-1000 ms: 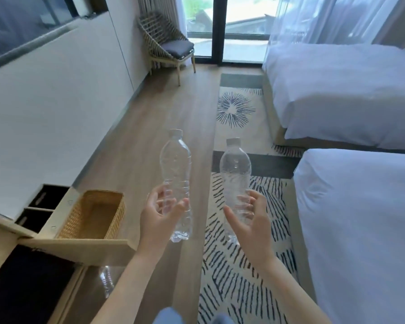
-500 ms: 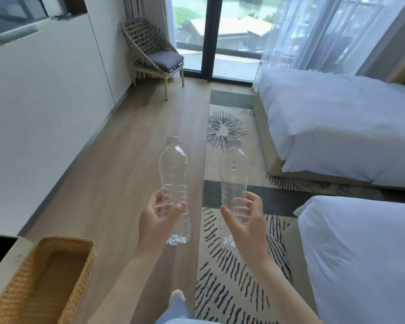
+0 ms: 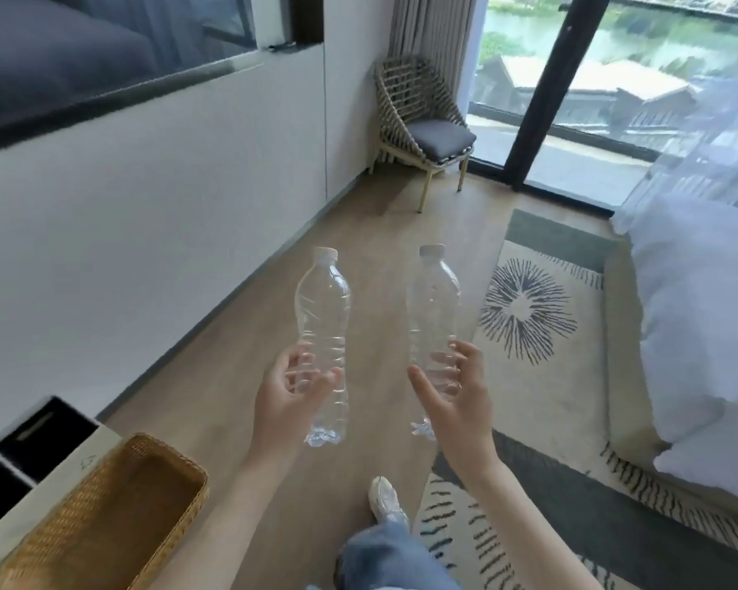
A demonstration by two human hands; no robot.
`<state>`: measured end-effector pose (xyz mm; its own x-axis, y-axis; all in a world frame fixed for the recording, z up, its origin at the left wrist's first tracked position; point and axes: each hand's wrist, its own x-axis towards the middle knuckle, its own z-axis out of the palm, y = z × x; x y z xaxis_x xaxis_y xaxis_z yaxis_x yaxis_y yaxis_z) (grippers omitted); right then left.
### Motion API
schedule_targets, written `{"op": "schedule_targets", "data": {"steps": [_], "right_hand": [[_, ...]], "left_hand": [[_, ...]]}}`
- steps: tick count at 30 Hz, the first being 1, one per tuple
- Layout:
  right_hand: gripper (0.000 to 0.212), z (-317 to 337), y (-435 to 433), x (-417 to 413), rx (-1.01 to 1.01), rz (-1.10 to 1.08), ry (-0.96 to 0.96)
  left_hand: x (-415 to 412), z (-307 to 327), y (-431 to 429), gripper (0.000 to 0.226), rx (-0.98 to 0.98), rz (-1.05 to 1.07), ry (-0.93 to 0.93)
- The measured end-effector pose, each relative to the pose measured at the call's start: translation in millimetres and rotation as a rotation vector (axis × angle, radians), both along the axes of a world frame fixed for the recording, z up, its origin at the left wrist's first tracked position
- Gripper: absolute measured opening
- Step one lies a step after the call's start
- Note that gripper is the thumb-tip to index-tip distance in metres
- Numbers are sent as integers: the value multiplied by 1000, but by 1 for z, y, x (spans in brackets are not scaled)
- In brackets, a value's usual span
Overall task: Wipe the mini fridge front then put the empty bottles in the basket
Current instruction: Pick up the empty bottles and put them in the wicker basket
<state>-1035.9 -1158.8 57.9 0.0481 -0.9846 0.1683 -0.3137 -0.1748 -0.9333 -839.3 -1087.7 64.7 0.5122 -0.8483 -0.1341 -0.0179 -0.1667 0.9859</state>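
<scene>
Well, each of the hands grips a clear, white-capped bottle low on its body: the left hand (image 3: 288, 402) curls round the left bottle (image 3: 322, 308), the right hand (image 3: 456, 402) round the right bottle (image 3: 433, 300). Both stand upright, apart, above the wooden floor (image 3: 231, 376). The wicker basket (image 3: 175, 455) sits on a pale tabletop (image 3: 75, 464) corner, well left of them.

Wicker chair (image 3: 422, 117), patterned rug (image 3: 537, 334), white bed (image 3: 699, 313)
</scene>
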Motion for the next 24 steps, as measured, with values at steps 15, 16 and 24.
{"op": "schedule_targets", "data": {"steps": [15, 16, 24], "right_hand": [[50, -10, -158, 237, 90, 995, -12], [50, -13, -150, 251, 107, 1052, -9], [47, -42, -39, 357, 199, 1389, 40]], "left_hand": [[84, 2, -22, 50, 37, 1038, 21], [86, -1, -9, 47, 34, 1100, 29], [133, -41, 115, 51, 72, 1477, 55]]}}
